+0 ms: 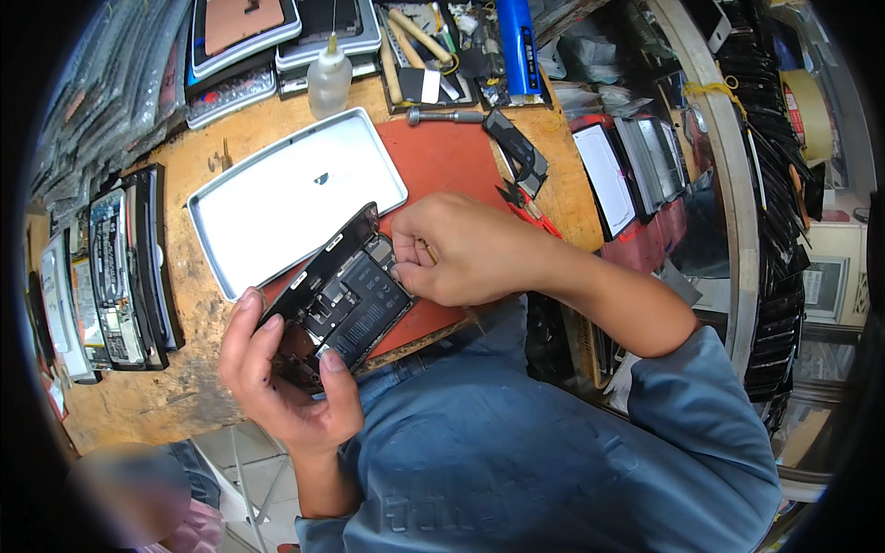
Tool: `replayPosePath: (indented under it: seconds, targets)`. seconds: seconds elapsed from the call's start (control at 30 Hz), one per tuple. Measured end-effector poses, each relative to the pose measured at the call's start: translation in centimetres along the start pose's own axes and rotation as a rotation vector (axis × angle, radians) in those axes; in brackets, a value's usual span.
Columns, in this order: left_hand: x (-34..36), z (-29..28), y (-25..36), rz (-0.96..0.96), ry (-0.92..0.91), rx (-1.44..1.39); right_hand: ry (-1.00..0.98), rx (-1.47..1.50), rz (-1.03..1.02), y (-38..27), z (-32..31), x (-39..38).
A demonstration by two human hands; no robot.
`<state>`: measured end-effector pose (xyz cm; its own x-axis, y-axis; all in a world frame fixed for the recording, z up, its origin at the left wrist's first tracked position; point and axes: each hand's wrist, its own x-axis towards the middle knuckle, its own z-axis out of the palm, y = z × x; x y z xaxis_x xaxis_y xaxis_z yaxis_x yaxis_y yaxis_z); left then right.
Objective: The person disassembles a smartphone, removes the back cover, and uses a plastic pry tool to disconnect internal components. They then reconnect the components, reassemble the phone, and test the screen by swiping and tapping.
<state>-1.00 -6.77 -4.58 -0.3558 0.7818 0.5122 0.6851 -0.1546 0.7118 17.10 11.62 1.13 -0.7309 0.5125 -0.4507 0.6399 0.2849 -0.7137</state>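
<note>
My left hand (pixel 293 387) grips the lower left end of an opened smartphone (pixel 373 304), thumb on its near side and fingers behind. The black battery and inner parts of the phone face up. A dark panel (pixel 323 263) stands tilted along its far long side. At the phone's right end my right hand (pixel 452 249) is closed around a thin brass-coloured tool (pixel 430 251); its tip is hidden by the fingers and the phone. Just beyond the phone lies a white shallow tray (pixel 267 217) with a small dark piece (pixel 321 178) in it.
An orange-red mat (pixel 442 157) covers part of the wooden bench. Beyond are a silver screwdriver (pixel 447 117), a black curved part (pixel 516 152), red-handled cutters (pixel 535 214) and a needle-tipped bottle (pixel 329 83). Stacked devices (pixel 115 267) stand left. Another person (pixel 138 498) is at lower left.
</note>
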Motion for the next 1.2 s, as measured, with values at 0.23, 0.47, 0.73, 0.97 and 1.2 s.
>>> replayPosePath:
  seconds: [0.23, 0.47, 0.73, 0.97, 1.2]
  targets:
    - [0.3, 0.1, -0.2, 0.105, 0.017, 0.115, 0.189, 0.374, -0.042, 0.5, -2.7, -2.4]
    - [-1.0, 0.4, 0.4, 0.149, 0.093, 0.475, 0.659, 0.408, -0.385, -1.1, -4.9, -2.3]
    - [-1.5, 0.3, 0.3, 0.149, 0.094, 0.524, 0.688, 0.115, -0.583, 0.4, -2.4, 4.2]
    - [-0.6, 0.4, 0.4, 0.097, 0.069, 0.386, 0.690, 0.111, -0.612, 0.9, -1.8, 5.5]
    - [-0.2, 0.2, 0.8, 0.045, 0.045, 0.341, 0.658, 0.161, -0.672, -1.5, -2.3, 1.0]
